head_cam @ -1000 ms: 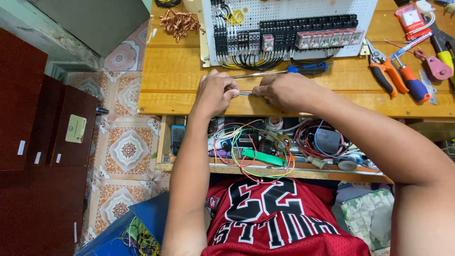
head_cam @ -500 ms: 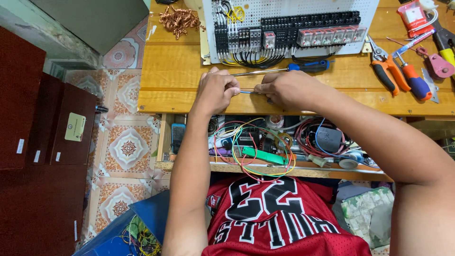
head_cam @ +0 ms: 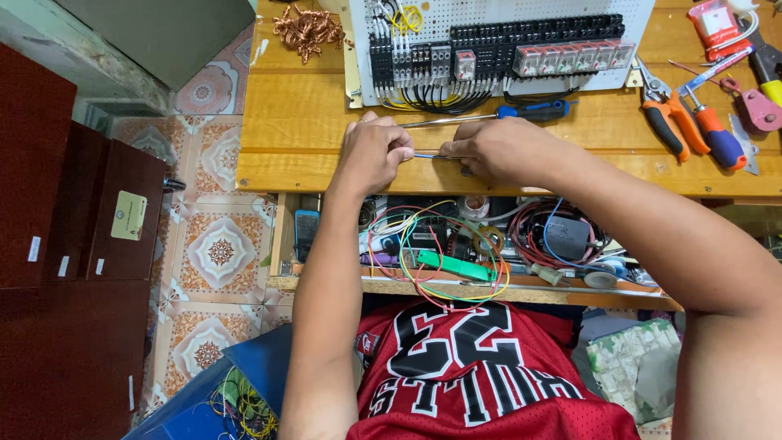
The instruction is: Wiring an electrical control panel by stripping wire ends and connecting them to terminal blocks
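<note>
On the far side of your wooden workbench (head_cam: 309, 106) lies a white perforated panel (head_cam: 521, 16) carrying rows of black relays and terminal blocks (head_cam: 489, 49). A blue-handled screwdriver (head_cam: 529, 111) rests just near of it. To your far left sits a tangle of copper wire scraps (head_cam: 305, 28); to your right, orange-handled pliers (head_cam: 669, 122). The open drawer (head_cam: 489, 244) below holds coloured wire loops, and patterned floor tiles (head_cam: 220, 244) spread left
</note>
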